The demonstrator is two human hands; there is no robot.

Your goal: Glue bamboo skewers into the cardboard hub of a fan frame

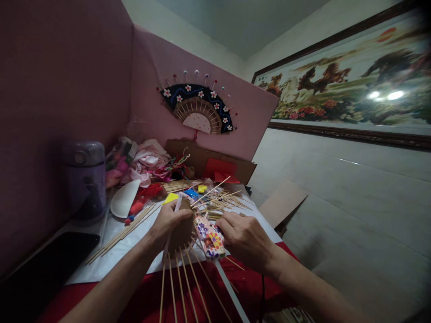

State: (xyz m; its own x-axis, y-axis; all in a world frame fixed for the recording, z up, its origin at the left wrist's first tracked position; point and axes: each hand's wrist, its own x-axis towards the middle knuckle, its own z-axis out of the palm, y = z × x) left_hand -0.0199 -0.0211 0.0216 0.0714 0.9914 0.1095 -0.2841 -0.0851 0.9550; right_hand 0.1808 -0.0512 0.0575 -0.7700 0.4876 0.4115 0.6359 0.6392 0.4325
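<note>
My left hand (170, 224) grips a piece of brown cardboard (182, 231), thumb on its face. Several thin wooden sticks (183, 287) fan out from the cardboard's lower edge toward me. My right hand (244, 235) is wrapped round a flower-patterned hot glue gun (209, 237), held just right of the cardboard. A long white glue stick (232, 294) runs out of its back end toward me. The gun's nozzle points away from me and is hard to make out among the sticks behind it.
A purple bottle (85, 179) and a dark phone (67, 251) stand and lie at left. Near them are a folded white paper plate (124, 199) and loose sticks (124, 233). A decorated fan (198, 101) is on the pink panel (148, 89) behind. More sticks (224, 199) lie ahead.
</note>
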